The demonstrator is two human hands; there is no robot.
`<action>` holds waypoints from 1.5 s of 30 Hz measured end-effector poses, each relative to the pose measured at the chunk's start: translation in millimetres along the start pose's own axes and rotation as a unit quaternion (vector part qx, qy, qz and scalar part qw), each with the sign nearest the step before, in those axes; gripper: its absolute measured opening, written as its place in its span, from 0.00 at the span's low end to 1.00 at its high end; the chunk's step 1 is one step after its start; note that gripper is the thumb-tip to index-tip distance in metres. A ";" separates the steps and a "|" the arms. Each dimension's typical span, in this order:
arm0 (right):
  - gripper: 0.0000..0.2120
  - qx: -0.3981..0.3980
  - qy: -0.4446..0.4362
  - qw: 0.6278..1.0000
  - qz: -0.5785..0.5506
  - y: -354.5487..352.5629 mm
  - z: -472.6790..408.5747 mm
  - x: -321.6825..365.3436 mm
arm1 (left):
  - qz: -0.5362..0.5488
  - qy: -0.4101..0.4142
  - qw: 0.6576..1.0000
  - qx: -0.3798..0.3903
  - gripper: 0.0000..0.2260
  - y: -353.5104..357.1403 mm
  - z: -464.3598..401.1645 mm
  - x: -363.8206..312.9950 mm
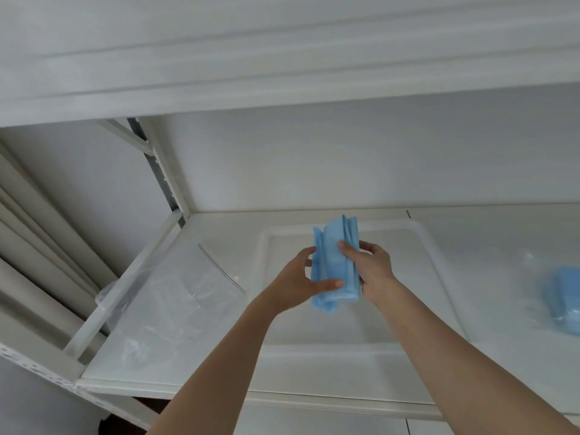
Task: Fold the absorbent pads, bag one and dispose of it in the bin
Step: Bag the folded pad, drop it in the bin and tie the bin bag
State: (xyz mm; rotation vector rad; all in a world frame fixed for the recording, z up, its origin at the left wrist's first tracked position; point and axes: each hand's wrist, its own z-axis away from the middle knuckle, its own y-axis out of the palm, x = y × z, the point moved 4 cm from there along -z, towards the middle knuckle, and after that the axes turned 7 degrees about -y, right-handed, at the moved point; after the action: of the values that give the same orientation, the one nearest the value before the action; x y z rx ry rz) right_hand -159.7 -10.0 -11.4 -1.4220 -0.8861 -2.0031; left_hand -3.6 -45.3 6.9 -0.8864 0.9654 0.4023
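Above the white tray (439, 277), a folded blue absorbent pad (337, 262) is being held upright, gripped from one side by the left hand (301, 277) and from the other by the right hand (373, 268), both forearms extended forward. Left of the tray, a clear zip bag (188, 287) is lying flat; right of it, a bagged blue pad (561, 296) is resting.

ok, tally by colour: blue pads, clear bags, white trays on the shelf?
Blue absorbent pads: 2, one folded pad held by the left hand and right hand, one pad in a bag at far right
Clear zip bag: 1 empty
White tray: 1
Total: 4
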 end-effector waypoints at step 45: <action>0.04 0.161 0.063 0.975 0.142 48.9 47.2 -39.6 | 0.314 -0.120 0.862 -0.379 0.09 -72.3 55.1 77.3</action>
State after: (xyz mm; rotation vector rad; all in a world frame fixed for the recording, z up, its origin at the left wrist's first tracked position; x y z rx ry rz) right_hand -83.0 -4.1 -27.7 -1.1540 -0.8521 -1.6314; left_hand 114.5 -50.3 -9.6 -1.1673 0.8426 1.4964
